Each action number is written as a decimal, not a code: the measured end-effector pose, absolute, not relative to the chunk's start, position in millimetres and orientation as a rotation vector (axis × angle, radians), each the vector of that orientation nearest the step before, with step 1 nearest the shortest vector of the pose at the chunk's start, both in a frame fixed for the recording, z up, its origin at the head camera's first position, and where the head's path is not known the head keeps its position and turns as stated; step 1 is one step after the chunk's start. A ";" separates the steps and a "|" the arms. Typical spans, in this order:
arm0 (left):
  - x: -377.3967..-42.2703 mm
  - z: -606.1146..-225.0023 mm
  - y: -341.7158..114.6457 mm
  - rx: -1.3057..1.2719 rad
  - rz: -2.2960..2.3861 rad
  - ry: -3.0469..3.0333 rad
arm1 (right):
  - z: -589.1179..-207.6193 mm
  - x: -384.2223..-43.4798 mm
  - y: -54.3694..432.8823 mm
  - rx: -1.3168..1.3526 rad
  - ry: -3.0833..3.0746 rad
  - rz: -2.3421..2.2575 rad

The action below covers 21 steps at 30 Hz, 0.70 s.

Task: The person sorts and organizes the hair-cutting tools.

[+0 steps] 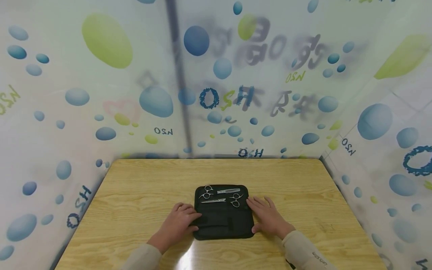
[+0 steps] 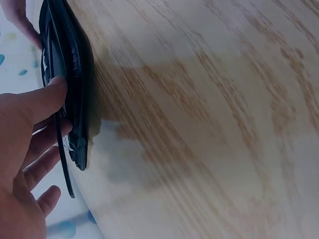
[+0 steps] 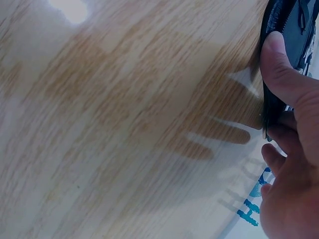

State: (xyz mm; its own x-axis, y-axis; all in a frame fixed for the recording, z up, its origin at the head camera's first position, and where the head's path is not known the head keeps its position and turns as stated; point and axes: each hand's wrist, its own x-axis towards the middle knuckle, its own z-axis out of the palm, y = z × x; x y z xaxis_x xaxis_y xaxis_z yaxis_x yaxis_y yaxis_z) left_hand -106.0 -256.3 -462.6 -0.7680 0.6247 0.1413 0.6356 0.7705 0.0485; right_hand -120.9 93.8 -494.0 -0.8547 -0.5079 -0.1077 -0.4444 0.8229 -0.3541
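Observation:
A black zip case [image 1: 216, 231] lies unfolded flat on the wooden table. In its far half sit two pairs of silver scissors: thinning scissors [image 1: 228, 191] with handles to the left, and straight-bladed scissors [image 1: 213, 201] with handles to the right. A flat black pocket covers the near half. My left hand [image 1: 177, 225] touches the left edge, thumb and fingertips apart; in the left wrist view a thin dark strip [image 2: 65, 164] crosses its fingers. Along the right edge rests my right hand [image 1: 268, 217], its thumb [image 3: 276, 59] on the rim nearer me and its fingers farther up.
The wooden table [image 1: 152, 176] extends around the case on all sides. White walls [image 1: 135, 82] printed with blue and green spots enclose its back, left and right. A bright glare [image 1: 185, 258] falls on the tabletop near the front.

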 end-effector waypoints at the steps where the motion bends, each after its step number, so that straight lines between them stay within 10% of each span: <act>1: -106.2 -463.0 -255.8 -1.013 -0.140 -2.844 | -493.8 -121.0 93.7 -0.739 2.808 -0.473; 21: -99.6 -466.0 -278.8 -0.911 -0.227 -2.790 | -493.4 -121.1 93.1 -0.744 2.808 -0.447</act>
State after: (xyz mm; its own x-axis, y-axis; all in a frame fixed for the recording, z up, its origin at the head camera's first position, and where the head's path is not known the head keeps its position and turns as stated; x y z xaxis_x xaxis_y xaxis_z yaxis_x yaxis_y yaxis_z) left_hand -99.6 -278.8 -466.0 -0.7907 0.5657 0.2339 0.5961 0.7985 0.0840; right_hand -121.1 93.1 -493.4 -0.8529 -0.5092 -0.1156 -0.4480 0.8274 -0.3388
